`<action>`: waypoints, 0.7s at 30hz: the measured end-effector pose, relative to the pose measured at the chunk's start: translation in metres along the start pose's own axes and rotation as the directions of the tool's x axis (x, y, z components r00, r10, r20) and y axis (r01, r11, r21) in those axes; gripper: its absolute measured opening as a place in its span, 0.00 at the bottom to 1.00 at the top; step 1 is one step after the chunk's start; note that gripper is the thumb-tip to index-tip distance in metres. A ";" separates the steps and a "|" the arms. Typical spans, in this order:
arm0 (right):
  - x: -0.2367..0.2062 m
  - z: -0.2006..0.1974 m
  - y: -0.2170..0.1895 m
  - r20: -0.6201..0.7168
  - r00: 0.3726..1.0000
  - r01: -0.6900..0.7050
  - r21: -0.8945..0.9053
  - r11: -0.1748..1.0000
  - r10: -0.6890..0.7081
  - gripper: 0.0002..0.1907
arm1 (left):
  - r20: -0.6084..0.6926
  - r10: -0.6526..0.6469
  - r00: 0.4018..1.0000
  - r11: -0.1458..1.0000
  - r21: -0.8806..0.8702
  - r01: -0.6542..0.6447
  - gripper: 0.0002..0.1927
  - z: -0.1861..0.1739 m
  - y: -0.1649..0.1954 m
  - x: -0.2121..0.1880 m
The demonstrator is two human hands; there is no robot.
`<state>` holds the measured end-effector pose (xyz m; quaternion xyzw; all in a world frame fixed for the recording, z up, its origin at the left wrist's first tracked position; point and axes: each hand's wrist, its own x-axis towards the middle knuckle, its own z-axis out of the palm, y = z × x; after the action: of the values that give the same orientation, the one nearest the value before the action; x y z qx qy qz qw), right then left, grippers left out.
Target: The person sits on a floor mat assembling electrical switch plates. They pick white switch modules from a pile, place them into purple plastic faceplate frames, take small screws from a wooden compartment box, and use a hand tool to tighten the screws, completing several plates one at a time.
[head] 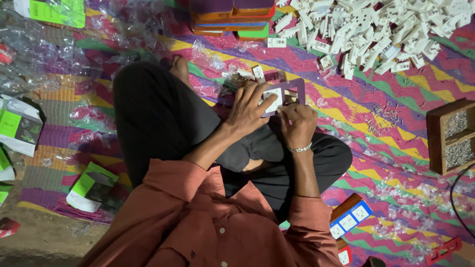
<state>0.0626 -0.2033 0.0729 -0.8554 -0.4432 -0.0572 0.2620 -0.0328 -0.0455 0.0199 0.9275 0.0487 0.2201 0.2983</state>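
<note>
1. The person is sitting cross-legged on a striped mat (396, 123), wearing a rust-coloured shirt (198, 222) and dark trousers (158, 118).
2. A finished switch board (350, 217) with white sockets is lying just beside the person's right knee.
3. The left hand (250, 106) is resting over the lap, its fingers curling onto a white socket piece (272, 98) and pressing it into a purple frame (292, 91).
4. The right hand (298, 123), with a bracelet (300, 148) at the wrist, is gripping the frame's lower edge, fingers closing narrowly around it.
5. The frame is sitting above the knees, held between both hands.
6. A wooden box (451, 136) of small screws is standing well to the right.
7. Green and white cartons (91, 188) are lying to the left among clear plastic wrappers (44, 54).
8. Farther off, a pile of white plastic parts (381, 29) is spreading across the mat, near a stack of coloured frames (232, 17).
</note>
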 end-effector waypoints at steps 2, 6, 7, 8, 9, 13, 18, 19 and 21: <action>-0.001 0.002 -0.001 0.027 0.999 -0.036 -0.013 0.999 0.036 0.08 | -0.001 0.017 1.000 1.000 -0.007 -0.017 0.37 0.001 0.000 -0.002; -0.004 0.004 0.002 0.064 0.951 -0.310 0.171 0.935 0.304 0.17 | -0.010 0.009 1.000 0.999 -0.038 -0.009 0.36 0.004 -0.001 -0.003; -0.004 0.004 0.003 0.067 0.923 -0.383 0.264 0.885 0.380 0.21 | -0.011 -0.004 1.000 0.999 -0.050 0.003 0.36 0.005 -0.001 -0.002; -0.005 0.003 0.005 0.009 0.936 -0.341 0.263 0.902 0.351 0.22 | -0.020 -0.003 1.000 1.000 -0.028 0.003 0.36 0.005 0.000 -0.002; -0.005 0.003 0.006 -0.047 0.946 -0.298 0.259 0.919 0.321 0.24 | -0.029 -0.003 1.000 1.000 -0.007 0.003 0.35 0.004 0.000 -0.002; -0.008 -0.002 0.014 -0.134 0.891 -0.372 0.331 0.867 0.433 0.19 | -0.036 0.003 0.999 0.999 -0.038 -0.004 0.28 -0.001 0.002 -0.001; -0.031 -0.030 0.061 -0.215 0.767 -0.456 0.480 0.750 0.604 0.09 | -0.064 0.033 0.997 0.998 -0.056 -0.037 0.22 -0.011 0.001 0.003; -0.043 -0.041 0.077 -0.239 0.741 -0.477 0.469 0.743 0.627 0.08 | -0.042 0.025 0.999 0.998 -0.051 -0.027 0.22 -0.014 0.002 0.003; -0.060 -0.058 0.121 -0.215 0.670 -0.534 0.524 0.663 0.710 0.07 | -0.072 0.072 0.995 0.993 -0.093 -0.078 0.24 -0.020 0.003 0.006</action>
<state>0.1297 -0.3330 0.0549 -0.8473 -0.0527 -0.0398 0.5270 -0.0366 -0.0361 0.0385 0.9052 0.0134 0.2650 0.3320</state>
